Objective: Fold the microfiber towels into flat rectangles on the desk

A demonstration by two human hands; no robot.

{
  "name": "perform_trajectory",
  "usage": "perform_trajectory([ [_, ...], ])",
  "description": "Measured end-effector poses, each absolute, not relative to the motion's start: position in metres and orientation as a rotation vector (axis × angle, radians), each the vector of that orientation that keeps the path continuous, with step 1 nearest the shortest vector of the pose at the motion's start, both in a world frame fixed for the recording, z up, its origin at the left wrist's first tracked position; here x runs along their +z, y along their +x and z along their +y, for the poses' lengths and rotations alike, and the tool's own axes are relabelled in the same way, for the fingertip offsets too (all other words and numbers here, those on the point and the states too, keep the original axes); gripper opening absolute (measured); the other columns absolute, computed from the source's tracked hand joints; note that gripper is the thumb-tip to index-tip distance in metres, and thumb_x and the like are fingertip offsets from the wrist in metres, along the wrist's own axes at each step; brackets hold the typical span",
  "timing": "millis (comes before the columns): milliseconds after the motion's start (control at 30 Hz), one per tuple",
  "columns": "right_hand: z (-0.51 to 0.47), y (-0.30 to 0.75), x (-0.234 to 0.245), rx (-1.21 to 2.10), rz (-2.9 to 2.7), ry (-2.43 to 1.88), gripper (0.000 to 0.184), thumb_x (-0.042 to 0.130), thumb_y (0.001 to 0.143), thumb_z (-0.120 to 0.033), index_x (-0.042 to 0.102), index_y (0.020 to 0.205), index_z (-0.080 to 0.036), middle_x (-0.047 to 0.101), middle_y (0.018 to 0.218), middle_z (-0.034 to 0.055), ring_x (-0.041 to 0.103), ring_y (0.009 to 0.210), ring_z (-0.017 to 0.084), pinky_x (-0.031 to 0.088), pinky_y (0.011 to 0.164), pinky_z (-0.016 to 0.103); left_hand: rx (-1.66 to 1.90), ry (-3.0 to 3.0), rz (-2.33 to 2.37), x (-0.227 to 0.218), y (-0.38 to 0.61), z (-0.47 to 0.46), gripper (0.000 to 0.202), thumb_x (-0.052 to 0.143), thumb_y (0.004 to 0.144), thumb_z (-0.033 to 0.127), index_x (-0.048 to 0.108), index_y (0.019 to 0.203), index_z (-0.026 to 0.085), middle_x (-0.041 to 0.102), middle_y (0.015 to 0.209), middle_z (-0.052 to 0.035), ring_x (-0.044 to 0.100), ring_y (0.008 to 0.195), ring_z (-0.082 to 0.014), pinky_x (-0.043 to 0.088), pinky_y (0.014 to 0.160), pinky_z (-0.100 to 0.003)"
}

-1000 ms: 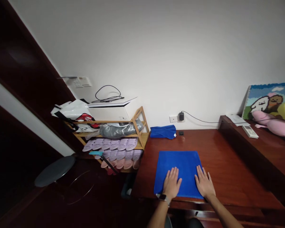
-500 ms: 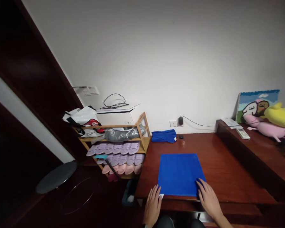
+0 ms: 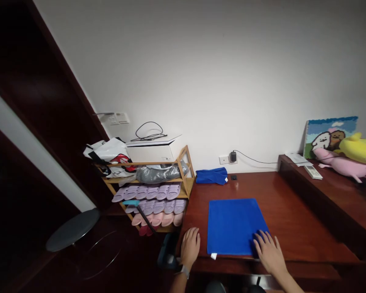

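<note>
A blue cloth lies spread flat on the brown wooden desk, with a small white tag sticking out at its near left corner. My right hand rests with fingers spread on the cloth's near right corner. To the left of the cloth, apart from it, my left hand lies on the desk near its left edge, fingers stretched out and holding nothing. A second blue cloth, bunched up, lies at the back of the desk against the wall.
Left of the desk stands a wooden shoe rack with several slippers, topped by a white box. A round stool is farther left. On the raised ledge at right are a remote control, a pink plush toy and a yellow one.
My left hand has left the cloth's near left corner and moved left onto the desk. The cloth sits slightly farther right in view. My right hand stays at its corner.
</note>
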State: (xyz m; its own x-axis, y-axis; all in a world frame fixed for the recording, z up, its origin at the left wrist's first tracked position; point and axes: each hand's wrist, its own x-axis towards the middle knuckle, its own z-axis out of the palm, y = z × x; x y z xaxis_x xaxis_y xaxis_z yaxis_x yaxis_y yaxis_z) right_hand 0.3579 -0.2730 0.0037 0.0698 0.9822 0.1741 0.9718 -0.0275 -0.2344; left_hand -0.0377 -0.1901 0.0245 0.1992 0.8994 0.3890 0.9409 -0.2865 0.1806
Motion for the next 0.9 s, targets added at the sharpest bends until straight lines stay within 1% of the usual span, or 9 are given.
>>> perform_trajectory([
  [33, -0.263, 0.347, 0.012, 0.056, -1.926, -2.116, 0.055, 0.033, 0.103, -0.051, 0.065, 0.145, -0.035, 0.054, 0.16, 0.0038, 0.042, 0.152, 0.035, 0.025, 0.126, 0.064, -0.624, -2.325, -1.83, 0.026, -0.042, -0.176, 0.047, 0.035, 0.105, 0.026, 0.073, 0.131, 0.022, 0.074, 0.136, -0.0078, 0.066, 0.13, -0.0251, 0.052, 0.115, -0.044],
  [67, -0.252, 0.333, 0.021, 0.078, -1.894, -2.172, 0.057, 0.033, 0.103, -0.055, 0.059, 0.15, -0.037, 0.047, 0.165, 0.0021, 0.036, 0.155, 0.036, 0.025, 0.125, 0.066, -0.589, -2.299, -1.844, 0.027, -0.045, -0.162, 0.047, 0.035, 0.104, 0.025, 0.072, 0.134, 0.02, 0.072, 0.14, -0.0083, 0.064, 0.133, -0.0257, 0.05, 0.117, -0.045],
  [133, -0.228, 0.301, 0.038, 0.148, -1.879, -2.222, 0.06, 0.034, 0.102, -0.062, 0.046, 0.158, -0.043, 0.031, 0.173, -0.0028, 0.025, 0.16, 0.039, 0.024, 0.123, 0.071, -0.517, -2.262, -1.873, 0.026, -0.049, -0.135, 0.048, 0.037, 0.104, 0.025, 0.066, 0.141, 0.018, 0.066, 0.148, -0.0091, 0.058, 0.141, -0.0272, 0.045, 0.121, -0.047],
  [200, -0.204, 0.269, 0.048, 0.222, -1.93, -2.197, 0.062, 0.036, 0.101, -0.066, 0.037, 0.16, -0.047, 0.023, 0.175, -0.0047, 0.018, 0.161, 0.04, 0.02, 0.122, 0.075, -0.46, -2.253, -1.904, 0.019, -0.053, -0.115, 0.05, 0.038, 0.104, 0.026, 0.061, 0.147, 0.018, 0.06, 0.155, -0.0096, 0.053, 0.146, -0.0277, 0.042, 0.123, -0.05],
  [333, -0.169, 0.236, 0.037, 0.316, -1.993, -2.196, 0.067, 0.039, 0.099, -0.07, 0.035, 0.161, -0.046, 0.023, 0.174, -0.0029, 0.015, 0.161, 0.042, 0.011, 0.122, 0.078, -0.46, -2.256, -1.931, -0.004, -0.059, -0.099, 0.05, 0.038, 0.106, 0.031, 0.058, 0.151, 0.022, 0.055, 0.159, -0.0085, 0.048, 0.149, -0.0268, 0.041, 0.123, -0.051],
  [467, -0.144, 0.258, 0.012, 0.234, -1.99, -2.197, 0.067, 0.038, 0.099, -0.071, 0.033, 0.161, -0.048, 0.025, 0.174, -0.0045, 0.015, 0.161, 0.04, 0.005, 0.124, 0.077, -0.494, -2.245, -1.922, -0.015, -0.063, -0.1, 0.05, 0.036, 0.107, 0.032, 0.056, 0.153, 0.026, 0.053, 0.161, -0.0056, 0.047, 0.15, -0.0266, 0.041, 0.124, -0.052],
  [600, -0.114, 0.317, 0.0, 0.195, -1.92, -2.292, 0.069, 0.035, 0.099, -0.072, 0.029, 0.163, -0.047, 0.024, 0.175, -0.0046, 0.015, 0.162, 0.039, 0.007, 0.124, 0.076, -0.5, -2.253, -1.929, -0.015, -0.065, -0.099, 0.05, 0.037, 0.107, 0.035, 0.056, 0.152, 0.026, 0.054, 0.16, -0.0053, 0.049, 0.149, -0.0277, 0.043, 0.123, -0.054],
  [700, -0.089, 0.364, -0.006, 0.186, -1.888, -2.339, 0.07, 0.032, 0.098, -0.074, 0.027, 0.163, -0.049, 0.024, 0.175, -0.006, 0.014, 0.162, 0.036, 0.007, 0.125, 0.074, -0.516, -2.251, -1.923, -0.017, -0.066, -0.097, 0.05, 0.038, 0.106, 0.035, 0.057, 0.151, 0.028, 0.056, 0.159, -0.004, 0.051, 0.148, -0.0285, 0.044, 0.122, -0.055],
  [900, -0.038, 0.441, -0.016, 0.189, -1.859, -2.403, 0.069, 0.03, 0.099, -0.074, 0.022, 0.164, -0.049, 0.02, 0.177, -0.0053, 0.011, 0.163, 0.036, 0.008, 0.124, 0.071, -0.477, -2.237, -1.871, -0.025, -0.073, -0.095, 0.05, 0.036, 0.106, 0.035, 0.057, 0.152, 0.029, 0.055, 0.16, -0.0021, 0.05, 0.148, -0.0268, 0.045, 0.122, -0.051],
])
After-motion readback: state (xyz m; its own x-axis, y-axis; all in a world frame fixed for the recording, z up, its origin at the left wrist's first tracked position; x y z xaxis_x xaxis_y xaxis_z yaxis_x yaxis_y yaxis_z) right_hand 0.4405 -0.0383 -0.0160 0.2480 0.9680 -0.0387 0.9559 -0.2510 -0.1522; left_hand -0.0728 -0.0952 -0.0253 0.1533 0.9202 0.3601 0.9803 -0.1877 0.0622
